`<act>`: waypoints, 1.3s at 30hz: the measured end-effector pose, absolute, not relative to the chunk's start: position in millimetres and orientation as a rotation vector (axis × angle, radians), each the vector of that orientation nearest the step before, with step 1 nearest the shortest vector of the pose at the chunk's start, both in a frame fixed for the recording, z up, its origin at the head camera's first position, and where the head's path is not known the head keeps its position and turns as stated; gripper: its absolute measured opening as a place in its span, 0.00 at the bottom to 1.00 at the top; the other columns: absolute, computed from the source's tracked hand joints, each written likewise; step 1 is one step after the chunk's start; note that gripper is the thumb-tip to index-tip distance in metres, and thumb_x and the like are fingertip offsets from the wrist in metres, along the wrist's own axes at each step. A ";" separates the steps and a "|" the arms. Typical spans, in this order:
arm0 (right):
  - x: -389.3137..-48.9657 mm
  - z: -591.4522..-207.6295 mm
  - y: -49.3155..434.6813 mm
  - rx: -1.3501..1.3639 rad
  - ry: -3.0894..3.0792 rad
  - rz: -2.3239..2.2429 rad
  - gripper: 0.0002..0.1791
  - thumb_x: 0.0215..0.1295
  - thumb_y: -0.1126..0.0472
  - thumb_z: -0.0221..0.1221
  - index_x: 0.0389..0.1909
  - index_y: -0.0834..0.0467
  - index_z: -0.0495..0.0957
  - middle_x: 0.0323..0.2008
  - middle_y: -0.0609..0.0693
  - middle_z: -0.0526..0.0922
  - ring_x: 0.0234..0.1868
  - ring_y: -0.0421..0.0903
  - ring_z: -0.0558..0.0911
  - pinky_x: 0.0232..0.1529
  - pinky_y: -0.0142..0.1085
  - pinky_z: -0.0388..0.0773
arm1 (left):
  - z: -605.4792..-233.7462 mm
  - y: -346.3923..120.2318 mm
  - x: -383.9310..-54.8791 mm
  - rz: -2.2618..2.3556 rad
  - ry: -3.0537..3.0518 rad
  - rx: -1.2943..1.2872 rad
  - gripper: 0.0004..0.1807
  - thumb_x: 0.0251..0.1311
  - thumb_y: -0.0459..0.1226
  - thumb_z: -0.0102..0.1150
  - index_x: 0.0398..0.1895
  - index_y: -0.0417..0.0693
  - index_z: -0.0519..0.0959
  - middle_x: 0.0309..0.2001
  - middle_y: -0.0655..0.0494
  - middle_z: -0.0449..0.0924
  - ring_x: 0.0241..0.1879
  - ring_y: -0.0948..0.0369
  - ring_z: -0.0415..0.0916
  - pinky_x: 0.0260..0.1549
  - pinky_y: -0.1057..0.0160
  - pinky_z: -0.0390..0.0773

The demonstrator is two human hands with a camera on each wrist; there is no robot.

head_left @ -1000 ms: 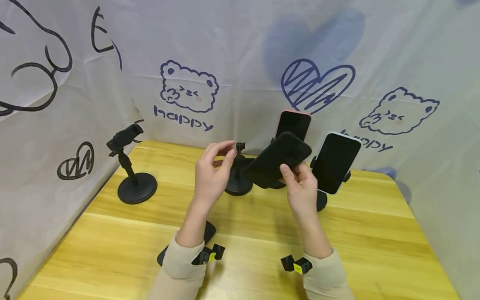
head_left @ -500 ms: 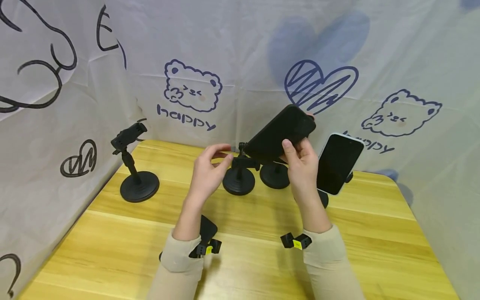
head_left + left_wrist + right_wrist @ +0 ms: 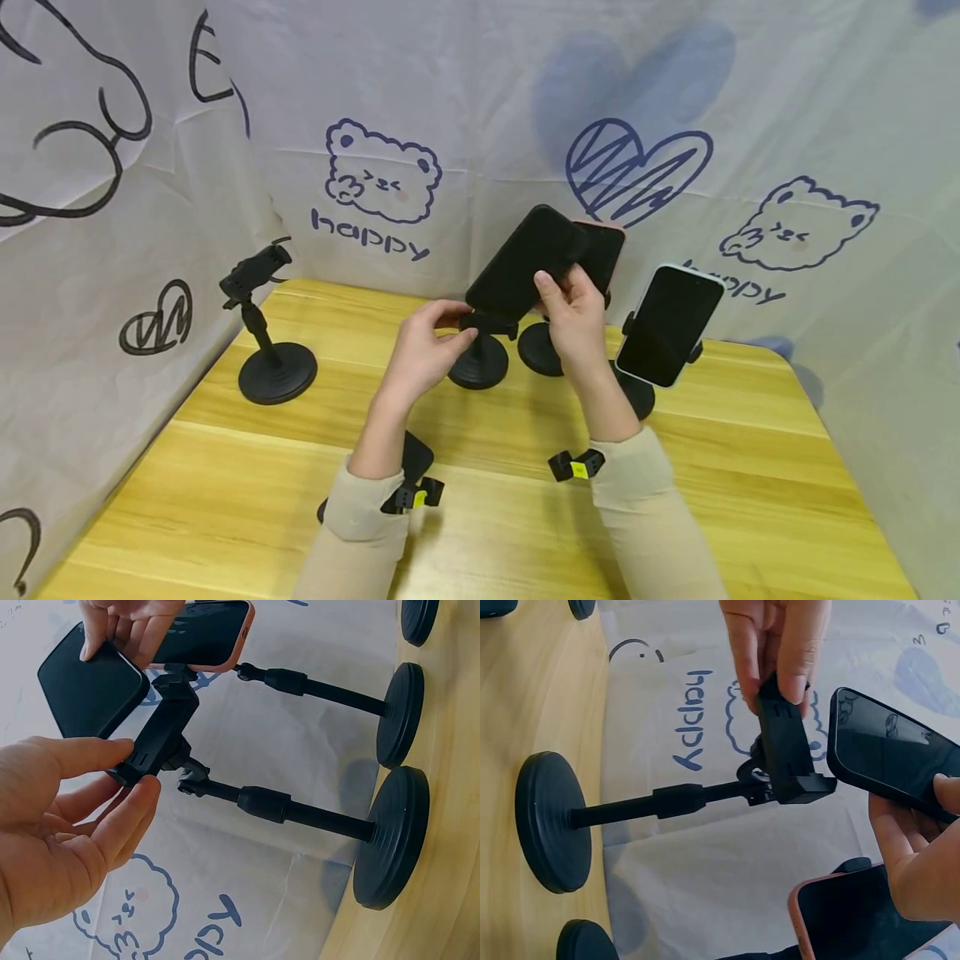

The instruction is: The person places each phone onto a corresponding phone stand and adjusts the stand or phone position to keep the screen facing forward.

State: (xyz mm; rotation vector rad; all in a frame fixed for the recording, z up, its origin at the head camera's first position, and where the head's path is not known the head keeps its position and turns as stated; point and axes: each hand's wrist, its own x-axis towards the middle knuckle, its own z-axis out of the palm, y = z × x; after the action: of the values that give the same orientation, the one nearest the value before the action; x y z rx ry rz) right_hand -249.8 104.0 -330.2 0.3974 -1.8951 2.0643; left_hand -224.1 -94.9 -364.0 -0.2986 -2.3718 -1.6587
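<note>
My right hand (image 3: pixel 577 321) pinches a black smartphone (image 3: pixel 513 267) between thumb and fingers. It is tilted and held just above the middle phone stand (image 3: pixel 262 804). With thumb and fingertips, my left hand (image 3: pixel 420 354) grips one end of that stand's black clamp (image 3: pixel 786 746). In the right wrist view a narrow gap shows between the phone's edge and the clamp, which bears no phone. The stand's round base (image 3: pixel 478 367) rests on the table. Behind my right hand, a pink-edged phone (image 3: pixel 606 254) sits on another stand, partly hidden.
On the right, a white-edged phone (image 3: pixel 671 325) sits in a stand. At the left stands another black stand (image 3: pixel 273 367) with no phone in its clamp. A dark phone (image 3: pixel 416 458) lies on the wooden table (image 3: pixel 495 517), partly under my left forearm. A cloth backdrop (image 3: pixel 480 108) hangs behind.
The black phone in my right hand has risen, then moved left toward the middle stand. My left hand has come onto the end of its clamp.
</note>
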 end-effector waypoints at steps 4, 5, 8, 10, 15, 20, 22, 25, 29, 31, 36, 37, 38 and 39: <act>-251.7 -333.8 100.6 0.388 -1.911 2.086 0.13 0.78 0.65 0.57 0.57 0.68 0.76 0.46 0.56 0.84 0.43 0.41 0.86 0.49 0.35 0.86 | -363.9 -94.9 -223.8 -1.674 -2.376 -0.277 0.17 0.66 0.29 0.68 0.57 0.37 0.82 0.53 0.43 0.83 0.55 0.50 0.80 0.54 0.55 0.85; -252.0 -334.6 99.9 0.382 -1.918 2.087 0.13 0.78 0.65 0.58 0.57 0.68 0.76 0.46 0.56 0.84 0.43 0.40 0.87 0.50 0.35 0.86 | -363.6 -94.8 -223.5 -1.682 -2.375 -0.272 0.17 0.66 0.29 0.68 0.57 0.38 0.82 0.53 0.43 0.83 0.55 0.50 0.80 0.54 0.54 0.84; -252.6 -336.7 97.8 0.375 -1.942 2.088 0.13 0.78 0.65 0.58 0.57 0.67 0.76 0.47 0.57 0.84 0.44 0.40 0.87 0.50 0.36 0.86 | -362.8 -94.6 -223.3 -1.704 -2.371 -0.251 0.18 0.66 0.30 0.68 0.59 0.38 0.81 0.53 0.43 0.83 0.55 0.50 0.80 0.55 0.54 0.84; -252.6 -337.9 97.0 0.380 -1.965 2.091 0.14 0.78 0.66 0.57 0.58 0.67 0.76 0.48 0.58 0.84 0.44 0.40 0.87 0.50 0.35 0.86 | -362.2 -94.3 -223.2 -1.714 -2.368 -0.238 0.20 0.66 0.30 0.69 0.60 0.39 0.80 0.52 0.43 0.83 0.54 0.50 0.80 0.55 0.54 0.84; -253.5 -341.6 97.9 0.410 -1.978 2.131 0.14 0.79 0.66 0.55 0.60 0.66 0.74 0.51 0.58 0.83 0.45 0.39 0.86 0.51 0.35 0.85 | -361.3 -93.9 -223.0 -1.705 -2.361 -0.225 0.20 0.65 0.30 0.70 0.60 0.40 0.80 0.50 0.44 0.84 0.53 0.50 0.81 0.54 0.52 0.85; -254.5 -345.0 99.7 0.494 -1.963 2.157 0.17 0.77 0.68 0.57 0.63 0.66 0.71 0.53 0.57 0.81 0.49 0.40 0.85 0.53 0.34 0.84 | -361.6 -93.5 -223.2 -1.675 -2.367 -0.227 0.20 0.65 0.31 0.70 0.59 0.40 0.80 0.50 0.45 0.84 0.53 0.50 0.82 0.53 0.52 0.85; -254.8 -346.2 99.9 0.524 -1.990 2.122 0.20 0.76 0.69 0.58 0.64 0.66 0.70 0.53 0.57 0.81 0.50 0.41 0.84 0.54 0.33 0.84 | -361.7 -93.5 -223.3 -1.669 -2.371 -0.223 0.20 0.65 0.31 0.70 0.59 0.40 0.80 0.50 0.45 0.84 0.53 0.50 0.82 0.54 0.52 0.85; -255.5 -347.6 100.0 0.541 -2.040 2.045 0.22 0.74 0.70 0.61 0.66 0.66 0.69 0.55 0.60 0.80 0.51 0.41 0.84 0.54 0.32 0.83 | -361.7 -93.3 -223.3 -1.674 -2.375 -0.214 0.20 0.64 0.31 0.71 0.59 0.40 0.80 0.50 0.45 0.84 0.54 0.50 0.81 0.54 0.53 0.84; -256.9 -349.3 101.4 0.541 -2.066 2.001 0.21 0.74 0.71 0.60 0.65 0.67 0.70 0.55 0.64 0.82 0.49 0.39 0.85 0.52 0.32 0.84 | -362.2 -93.3 -223.6 -1.688 -2.378 -0.202 0.20 0.64 0.32 0.71 0.58 0.40 0.81 0.50 0.45 0.84 0.54 0.50 0.81 0.55 0.54 0.84; -258.1 -350.2 102.4 0.558 -2.077 1.982 0.20 0.75 0.71 0.59 0.64 0.67 0.70 0.56 0.65 0.82 0.48 0.38 0.85 0.51 0.32 0.85 | -362.7 -93.5 -223.8 -1.687 -2.382 -0.199 0.19 0.64 0.34 0.72 0.57 0.40 0.82 0.50 0.45 0.84 0.54 0.50 0.81 0.55 0.54 0.84; -259.9 -351.7 105.3 0.604 -2.108 1.935 0.19 0.76 0.70 0.58 0.63 0.68 0.69 0.56 0.67 0.83 0.47 0.36 0.85 0.51 0.31 0.85 | -364.3 -95.5 -224.3 -1.635 -2.395 -0.218 0.18 0.64 0.36 0.73 0.54 0.41 0.83 0.49 0.44 0.85 0.52 0.48 0.83 0.55 0.50 0.83; -260.1 -351.9 105.8 0.610 -2.116 1.926 0.18 0.76 0.70 0.58 0.63 0.68 0.69 0.55 0.67 0.83 0.46 0.35 0.85 0.51 0.31 0.85 | -364.6 -96.0 -224.2 -1.628 -2.395 -0.223 0.17 0.63 0.36 0.73 0.54 0.41 0.84 0.48 0.44 0.85 0.52 0.47 0.83 0.55 0.49 0.83; -260.1 -352.0 106.3 0.616 -2.122 1.918 0.18 0.76 0.70 0.58 0.62 0.68 0.69 0.55 0.67 0.83 0.46 0.35 0.85 0.50 0.31 0.85 | -365.1 -96.6 -224.3 -1.622 -2.392 -0.226 0.17 0.63 0.37 0.74 0.53 0.41 0.84 0.48 0.44 0.85 0.52 0.47 0.83 0.54 0.49 0.83; -260.2 -352.1 106.8 0.620 -2.133 1.906 0.18 0.76 0.70 0.58 0.62 0.69 0.69 0.54 0.67 0.84 0.45 0.35 0.85 0.50 0.31 0.85 | -365.5 -97.3 -224.2 -1.622 -2.387 -0.228 0.17 0.63 0.37 0.74 0.53 0.42 0.85 0.48 0.45 0.85 0.52 0.46 0.83 0.54 0.48 0.83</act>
State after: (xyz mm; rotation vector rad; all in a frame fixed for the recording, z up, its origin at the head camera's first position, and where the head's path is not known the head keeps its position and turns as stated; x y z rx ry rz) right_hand -260.2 106.8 -352.1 0.6196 -2.1329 1.9062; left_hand -224.2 -97.3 -365.5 -0.2280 -2.3870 -1.6224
